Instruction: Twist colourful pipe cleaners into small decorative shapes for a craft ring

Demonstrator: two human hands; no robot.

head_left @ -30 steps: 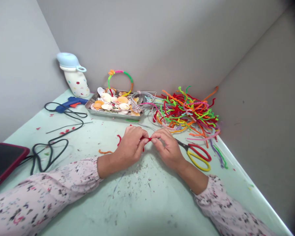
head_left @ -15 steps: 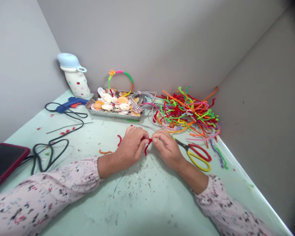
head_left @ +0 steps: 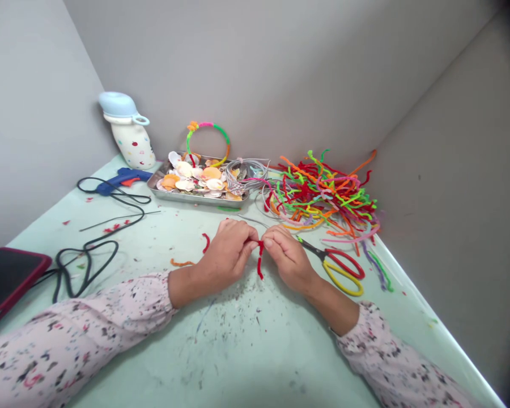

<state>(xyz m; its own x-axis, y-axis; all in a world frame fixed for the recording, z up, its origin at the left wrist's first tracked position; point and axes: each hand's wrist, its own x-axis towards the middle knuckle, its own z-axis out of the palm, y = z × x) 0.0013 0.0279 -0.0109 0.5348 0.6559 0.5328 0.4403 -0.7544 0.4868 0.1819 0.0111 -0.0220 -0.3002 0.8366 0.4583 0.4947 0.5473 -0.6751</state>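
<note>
My left hand [head_left: 225,256] and my right hand [head_left: 289,258] meet fingertip to fingertip above the pale green table [head_left: 255,351]. Both pinch a short red pipe cleaner [head_left: 260,259], whose free end hangs down between them. Scissors with red and yellow handles [head_left: 342,269] lie just right of my right hand, their blades partly hidden behind it. Two short scraps, a red piece [head_left: 205,242] and an orange piece [head_left: 182,262], lie left of my left hand.
A heap of coloured pipe cleaners [head_left: 323,195] fills the back right corner. A metal tray of seashells [head_left: 199,182], a wrapped ring [head_left: 207,139], a blue glue gun [head_left: 119,179] with black cord [head_left: 89,249], a spotted bottle [head_left: 130,131] and a red-cased phone [head_left: 6,277] stand around.
The red pipe cleaner's loose end has lengthened and now hangs straight down between my fingers. Both hands stay in the same place, fingers working.
</note>
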